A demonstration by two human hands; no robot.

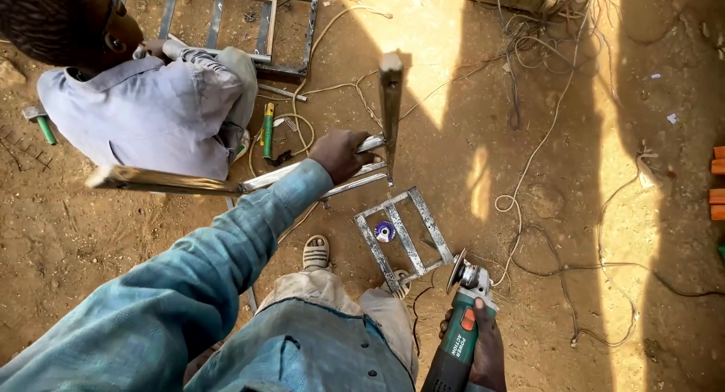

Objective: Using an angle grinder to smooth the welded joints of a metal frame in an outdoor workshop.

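Sandy ground (574, 173) fills the frame, cables (544, 135) tangled across the upper right. Co-worker in grey shirt (143, 112) crouched upper left, beside a welded metal grate (242, 22) at top. Long steel frame (226, 182) runs from left edge to centre, one upright bar (391, 105) rising at its end. Left hand (341, 155) clenched round the frame bar at centre, just left of the upright. Small rectangular metal frame (404, 237) lies on the ground below centre, purple disc (385, 231) inside it. Right hand (483, 347) at bottom right grips a green angle grinder (461, 331), disc pointing up toward the small frame, close to its lower corner; contact unclear. Green-handled tool (267, 129) on the ground near the co-worker
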